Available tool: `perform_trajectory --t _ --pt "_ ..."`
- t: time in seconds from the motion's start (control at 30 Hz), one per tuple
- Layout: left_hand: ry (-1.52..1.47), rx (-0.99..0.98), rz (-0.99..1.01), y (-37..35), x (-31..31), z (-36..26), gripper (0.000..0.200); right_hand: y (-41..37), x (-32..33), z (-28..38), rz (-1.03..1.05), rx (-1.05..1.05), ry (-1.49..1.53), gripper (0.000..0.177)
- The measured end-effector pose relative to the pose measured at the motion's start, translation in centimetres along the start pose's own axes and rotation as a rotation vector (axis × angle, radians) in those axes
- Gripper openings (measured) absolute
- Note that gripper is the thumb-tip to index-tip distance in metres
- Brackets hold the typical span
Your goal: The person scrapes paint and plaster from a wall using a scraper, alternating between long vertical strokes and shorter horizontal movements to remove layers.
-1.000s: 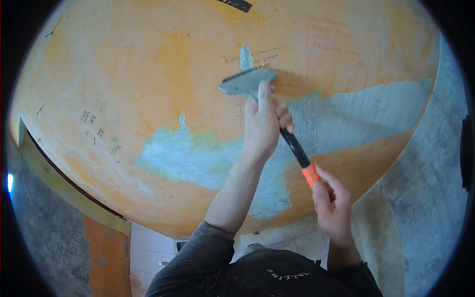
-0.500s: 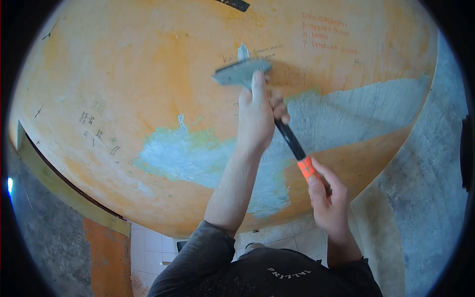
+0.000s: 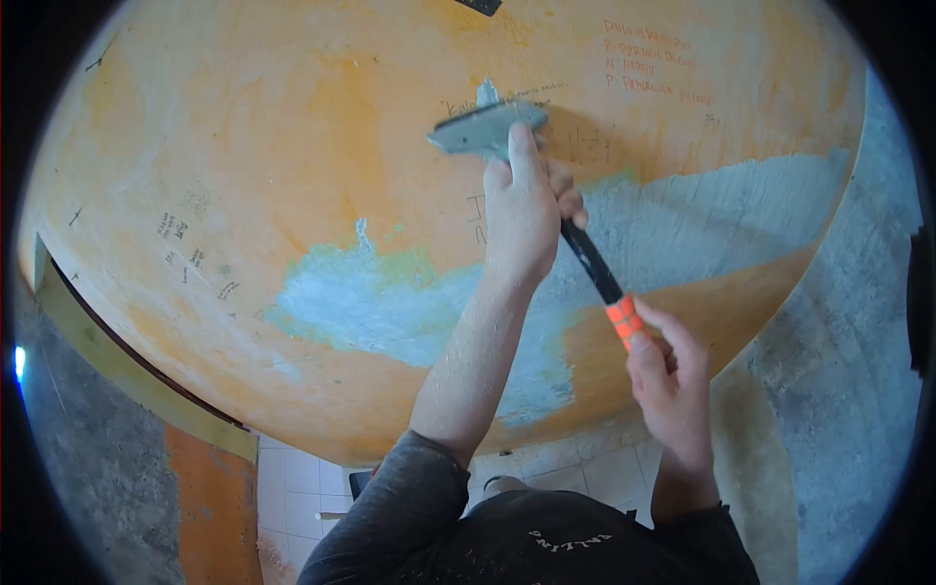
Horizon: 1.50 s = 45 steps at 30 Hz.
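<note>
A long-handled scraper [image 3: 588, 261] with a wide grey head [image 3: 478, 132], a black shaft and an orange grip [image 3: 624, 317] slants across the wall. My left hand [image 3: 526, 219] is wrapped round the shaft just below the head, with the thumb laid up against it. At the lower end, my right hand [image 3: 673, 375] is closed on the orange grip. The head is at the orange-painted wall [image 3: 292, 146], just below a small bare mark [image 3: 487, 93] and over some handwriting. Whether the blade edge touches the paint cannot be made out.
Pale bluish bare patches [image 3: 370, 297] show in the orange paint, with a larger scraped band [image 3: 721, 214] at right. Red writing [image 3: 653, 58] is higher up. White floor tiles [image 3: 302, 478] lie below, and grey wall [image 3: 838, 390] borders the right side.
Both hands and the scraper have shifted a little to the right, the head also slightly upward. The camera view has moved slightly. Both hands keep their hold.
</note>
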State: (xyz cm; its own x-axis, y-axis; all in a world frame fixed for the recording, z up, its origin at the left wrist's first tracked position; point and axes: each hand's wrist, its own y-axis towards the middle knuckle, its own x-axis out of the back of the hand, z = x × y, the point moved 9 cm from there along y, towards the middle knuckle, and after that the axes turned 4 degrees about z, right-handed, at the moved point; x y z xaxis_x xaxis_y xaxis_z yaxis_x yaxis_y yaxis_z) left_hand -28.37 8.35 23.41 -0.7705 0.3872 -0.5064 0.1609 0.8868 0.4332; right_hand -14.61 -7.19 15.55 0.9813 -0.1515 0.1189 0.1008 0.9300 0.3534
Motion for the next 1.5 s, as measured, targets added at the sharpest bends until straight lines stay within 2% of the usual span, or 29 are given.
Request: perform_trajectory --t 0.07,0.13,0.2,0.33,0.43,0.53,0.63,0.67,0.7,0.77,0.8,0.87,1.0,1.1,1.17,1.3,1.33,1.4,1.5 --pt "-0.035 -0.006 -0.012 0.0 -0.4 0.0 0.035 0.6 0.6 1.2 0.029 -0.060 0.024 0.032" --pt "-0.067 -0.029 -0.017 -0.1 -0.6 -0.1 0.035 -0.1 0.5 0.3 0.019 -0.039 0.018 0.032" --pt "-0.025 0.035 -0.039 -0.8 0.0 0.9 0.036 -0.2 0.5 0.3 0.011 -0.002 0.009 0.032" --pt "-0.027 -0.042 -0.042 0.2 -0.9 -0.2 0.038 0.9 1.0 0.6 0.027 -0.046 0.021 0.033" --pt "-0.049 -0.003 -0.065 0.0 -0.7 -0.1 0.038 0.8 1.0 -0.1 0.036 -0.067 0.022 0.033" --pt "-0.034 0.048 -0.056 -1.1 -0.1 0.5 0.038 0.1 0.1 -0.1 0.032 0.057 -0.019 0.032" --pt "-0.011 -0.050 0.007 0.5 -0.9 -0.7 0.037 1.5 0.4 0.5 0.017 0.038 0.025 0.032" --pt "0.002 -0.057 -0.034 0.8 -1.0 -1.1 0.037 1.6 0.8 0.8 0.035 -0.032 -0.013 0.032" --pt "0.003 -0.050 -0.039 0.5 -0.9 -1.0 0.037 1.5 0.6 0.2 0.037 -0.040 -0.012 0.032" --pt "-0.006 -0.037 -0.014 0.1 -0.8 -0.7 0.038 1.2 0.2 0.0 0.024 0.071 0.019 0.032" --pt "-0.008 -0.035 -0.015 -0.3 -0.6 -0.3 0.038 0.4 0.1 -0.7 0.035 0.001 0.009 0.032" --pt "0.005 0.046 -0.060 -0.9 0.1 0.8 0.039 0.6 0.2 -1.0 0.045 -0.008 0.013 0.032" --pt "0.014 -0.053 -0.033 0.6 -1.0 -1.2 0.039 1.8 0.1 -0.1 0.050 0.004 0.060 0.034" --pt "0.010 -0.025 -0.008 -0.1 -0.2 -0.2 0.038 1.2 -0.1 -1.4 0.068 0.006 0.044 0.035" --pt "-0.018 0.032 0.012 -2.0 1.0 2.1 0.039 -0.4 -0.8 -4.8 0.108 -0.066 0.148 0.037" --pt "-0.037 0.189 0.042 -6.8 3.8 8.4 0.041 -5.2 -4.4 -14.5 0.334 -0.296 0.633 0.039" --pt "-0.109 0.288 0.087 -7.9 4.4 10.6 0.042 -6.4 -4.8 -16.4 0.330 -0.298 0.634 0.039" --pt "-0.177 0.358 0.093 -9.1 5.1 12.8 0.041 -9.2 -8.1 -19.3 0.513 -0.512 1.176 0.047" --pt "-0.246 0.459 0.119 -9.3 5.1 14.0 0.037 -9.2 -9.5 -21.0 0.539 -0.575 1.231 0.049"
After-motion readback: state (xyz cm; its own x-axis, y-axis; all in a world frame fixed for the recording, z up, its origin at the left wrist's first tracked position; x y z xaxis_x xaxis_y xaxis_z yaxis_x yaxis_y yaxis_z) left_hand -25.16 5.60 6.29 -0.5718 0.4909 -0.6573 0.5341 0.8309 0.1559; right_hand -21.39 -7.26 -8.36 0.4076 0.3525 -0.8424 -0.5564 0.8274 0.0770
